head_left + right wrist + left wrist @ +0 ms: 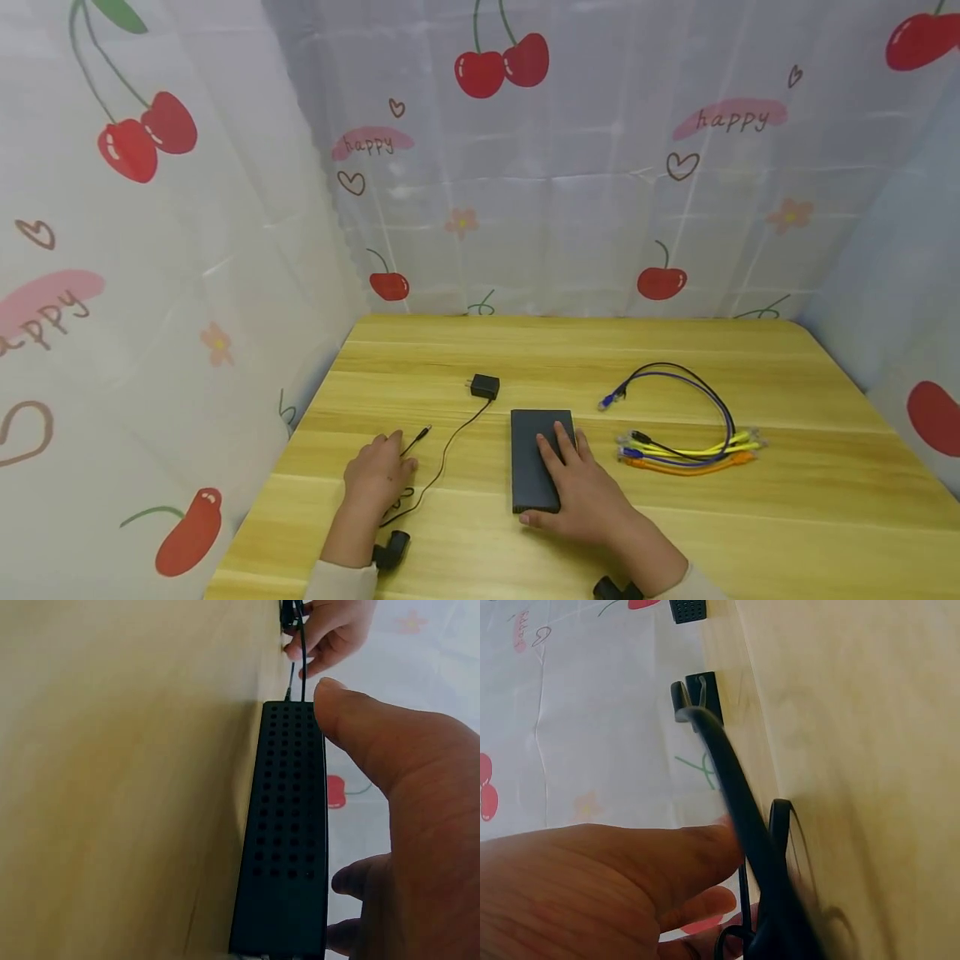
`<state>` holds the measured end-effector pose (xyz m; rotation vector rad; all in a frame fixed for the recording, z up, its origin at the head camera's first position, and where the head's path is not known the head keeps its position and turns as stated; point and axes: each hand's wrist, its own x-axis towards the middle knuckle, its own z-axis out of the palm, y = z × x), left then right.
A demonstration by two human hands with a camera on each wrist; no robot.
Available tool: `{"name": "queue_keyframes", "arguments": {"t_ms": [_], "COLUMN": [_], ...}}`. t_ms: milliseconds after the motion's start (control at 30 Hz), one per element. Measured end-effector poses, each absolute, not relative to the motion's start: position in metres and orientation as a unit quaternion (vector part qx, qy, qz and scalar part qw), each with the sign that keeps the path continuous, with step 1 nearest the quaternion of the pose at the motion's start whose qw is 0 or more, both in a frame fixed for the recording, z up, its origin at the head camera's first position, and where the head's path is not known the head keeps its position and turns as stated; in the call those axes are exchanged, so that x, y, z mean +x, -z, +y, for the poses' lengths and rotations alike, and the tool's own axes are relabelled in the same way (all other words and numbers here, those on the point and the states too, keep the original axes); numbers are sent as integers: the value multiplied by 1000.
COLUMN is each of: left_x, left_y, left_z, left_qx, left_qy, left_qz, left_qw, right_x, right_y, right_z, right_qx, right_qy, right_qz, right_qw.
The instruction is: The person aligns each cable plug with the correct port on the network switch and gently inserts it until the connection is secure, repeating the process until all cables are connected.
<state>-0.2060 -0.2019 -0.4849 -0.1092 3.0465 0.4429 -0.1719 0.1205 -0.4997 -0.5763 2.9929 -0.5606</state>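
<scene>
The left hand [378, 477] pinches a thin black power cable [742, 817], gathered partly in loops. Beyond its fingers sticks out the barrel plug [423, 432]. From there the cable runs along the table to a black power adapter [484, 386], whose prongs point left. A flat black box [528, 462], like a network switch, lies under the right hand [583, 498]. Extended fingers of that hand rest across its top, with the thumb at the near edge. Vent holes cover the box's side [289, 787] in the right wrist view.
On the right of the wooden table [825, 500] lies a group of network cables: yellow cables [738, 437], an orange cable [678, 471], and a looped blue and black pair [705, 385]. A printed cherry curtain [570, 208] stands behind the table and at its sides.
</scene>
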Motion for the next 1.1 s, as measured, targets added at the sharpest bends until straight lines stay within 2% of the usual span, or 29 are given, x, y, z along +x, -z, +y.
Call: {"name": "queue_keyframes", "arguments": {"t_ms": [267,1100], "left_x": [-206,-217], "left_y": [483,488], "left_z": [-201,-183], "left_qx": [-28,20], "left_qy": [-137,-150], "left_qz": [990,988], "left_qw": [31,14], "right_x": [-177,-184], "right_y": [506,521], "right_z": [109,97], "right_qx": [-191,-182], "right_qy": [162,123], "right_qz": [968,975], "right_qw": [24,-16]}}
